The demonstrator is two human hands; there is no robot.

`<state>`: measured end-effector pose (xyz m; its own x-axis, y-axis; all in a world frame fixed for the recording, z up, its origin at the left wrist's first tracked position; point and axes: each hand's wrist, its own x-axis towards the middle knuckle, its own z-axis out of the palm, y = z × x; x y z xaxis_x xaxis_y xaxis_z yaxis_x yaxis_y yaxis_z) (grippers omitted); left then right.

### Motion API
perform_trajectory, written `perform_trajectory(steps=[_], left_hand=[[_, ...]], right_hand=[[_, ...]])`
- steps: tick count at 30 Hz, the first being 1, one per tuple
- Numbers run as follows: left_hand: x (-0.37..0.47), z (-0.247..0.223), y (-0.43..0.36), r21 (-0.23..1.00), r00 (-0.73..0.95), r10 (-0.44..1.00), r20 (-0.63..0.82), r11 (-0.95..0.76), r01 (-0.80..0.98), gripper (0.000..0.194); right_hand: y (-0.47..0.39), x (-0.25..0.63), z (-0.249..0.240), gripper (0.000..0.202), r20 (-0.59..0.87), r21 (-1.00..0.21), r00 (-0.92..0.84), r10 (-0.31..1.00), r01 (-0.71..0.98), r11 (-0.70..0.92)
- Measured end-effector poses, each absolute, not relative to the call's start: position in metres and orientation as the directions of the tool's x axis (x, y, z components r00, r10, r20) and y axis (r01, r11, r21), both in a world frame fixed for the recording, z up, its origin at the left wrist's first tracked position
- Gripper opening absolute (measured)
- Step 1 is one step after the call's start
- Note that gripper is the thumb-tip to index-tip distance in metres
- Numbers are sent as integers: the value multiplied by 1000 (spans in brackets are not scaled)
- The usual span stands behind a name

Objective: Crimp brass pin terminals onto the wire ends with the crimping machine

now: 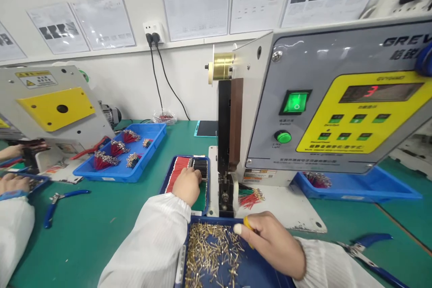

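My left hand (187, 185) is closed, with its fingertips down on the red and black wires in a small blue tray (164, 184); what it grips is hidden. Close to the right rim of a dark blue tray (259, 261), my right hand (275, 240) is closed around a yellow-handled tool (249, 229). Many small gold metal pins (212, 247) lie in that tray. Between and beyond the hands stands the machine's black press head (225, 195), with finished-looking red and green wires (251, 197) lying on its white base.
A blue tray of wire bundles (119, 173) stands left, near blue-handled cutters (64, 195). A co-worker's hands (15, 183) are at the far left machine. At right are another blue tray (364, 195) and blue-handled pliers (366, 252).
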<state>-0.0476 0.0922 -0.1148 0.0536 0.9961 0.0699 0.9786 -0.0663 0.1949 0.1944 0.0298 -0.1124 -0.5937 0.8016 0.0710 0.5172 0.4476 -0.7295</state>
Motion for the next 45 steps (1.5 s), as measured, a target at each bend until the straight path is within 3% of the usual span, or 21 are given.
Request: perform_trajectory(steps=[4, 7, 12, 16, 23, 30, 38, 45], left_hand=[[-49, -119, 94, 228, 36, 990, 135, -66, 971, 22], [-51, -122, 98, 234, 8, 985, 171, -48, 971, 24], [-53, -125, 105, 211, 3, 977, 211, -49, 976, 31], [-52, -126, 109, 202, 10, 974, 225, -57, 978, 30], [-53, -127, 111, 198, -15, 971, 237, -33, 980, 22], [-57, -137, 117, 319, -30, 943, 332, -82, 944, 16], [-59, -140, 115, 423, -54, 897, 439, -153, 893, 13], [-40, -108, 113, 374, 39, 883, 468, -238, 896, 16]], right_hand=[[39, 189, -106, 52, 35, -861, -526, 850, 416, 293], [54, 180, -88, 45, -84, -943, -534, 841, 316, 107], [83, 175, -55, 31, -261, -962, -703, 661, 246, -118], [92, 183, -54, 34, -250, -968, -682, 687, 171, -182], [85, 182, -72, 31, -146, -988, -549, 823, 45, -145], [90, 171, -75, 29, -27, -998, -431, 902, -41, -50], [92, 169, -82, 31, 31, -999, -357, 933, 12, 37], [91, 166, -87, 27, 89, -994, -324, 942, 34, 106]])
